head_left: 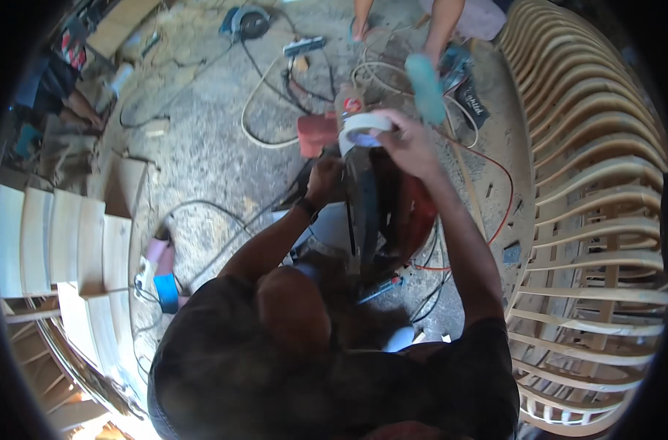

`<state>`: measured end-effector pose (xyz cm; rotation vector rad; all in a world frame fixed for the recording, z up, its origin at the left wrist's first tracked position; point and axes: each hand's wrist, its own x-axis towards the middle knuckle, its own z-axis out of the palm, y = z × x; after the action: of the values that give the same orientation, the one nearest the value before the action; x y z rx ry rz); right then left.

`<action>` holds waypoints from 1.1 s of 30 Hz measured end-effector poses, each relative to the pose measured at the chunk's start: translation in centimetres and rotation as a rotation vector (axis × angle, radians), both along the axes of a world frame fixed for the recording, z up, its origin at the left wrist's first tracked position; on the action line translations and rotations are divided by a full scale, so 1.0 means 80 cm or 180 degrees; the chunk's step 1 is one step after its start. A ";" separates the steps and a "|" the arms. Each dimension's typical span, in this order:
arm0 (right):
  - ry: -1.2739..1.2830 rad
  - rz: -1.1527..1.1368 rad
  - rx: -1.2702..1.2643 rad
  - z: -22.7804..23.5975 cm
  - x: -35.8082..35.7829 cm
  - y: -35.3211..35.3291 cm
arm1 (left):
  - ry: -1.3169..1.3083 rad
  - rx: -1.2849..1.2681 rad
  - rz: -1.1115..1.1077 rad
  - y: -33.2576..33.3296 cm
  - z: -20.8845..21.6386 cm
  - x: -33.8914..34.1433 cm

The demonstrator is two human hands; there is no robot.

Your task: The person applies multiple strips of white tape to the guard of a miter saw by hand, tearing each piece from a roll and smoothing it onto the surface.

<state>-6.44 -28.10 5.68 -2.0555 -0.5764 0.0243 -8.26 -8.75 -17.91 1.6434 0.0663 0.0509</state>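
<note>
My right hand (413,145) grips a roll of white tape (363,130), held by its rim above the far end of a dark machine with a red side (416,220). My left hand (325,180) is closed beside the machine's left edge, near the tape. Whatever its fingers may hold is too small to make out. A long bluish-grey curved part (364,198) of the machine runs toward me between my forearms. Just beyond the tape stands a clear bottle with a red label (346,100), next to a red block-like object (317,135).
A curved wooden slatted frame (598,198) fills the right side. Pale boards (70,235) stand at left. Cables cross the floor around a power strip (304,46) and circular saw (252,24). Another person's legs (444,29) are at the top; someone else sits at far left.
</note>
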 end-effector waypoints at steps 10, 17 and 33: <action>-0.0168 0.0944 -0.1248 0.056 0.012 0.102 | 0.0327 -0.0242 0.0333 0.010 0.019 -0.033; -0.0114 0.1555 -0.2378 0.062 0.030 0.190 | 0.0329 -0.0229 0.0535 -0.007 0.013 -0.031; -0.0018 0.1488 -0.2788 0.090 0.028 0.216 | 0.0702 -0.0430 0.0571 -0.005 -0.002 -0.030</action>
<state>-4.19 -10.81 12.91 -2.6868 -1.1885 0.6451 -10.63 -9.18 -18.10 1.4993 0.3781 0.0018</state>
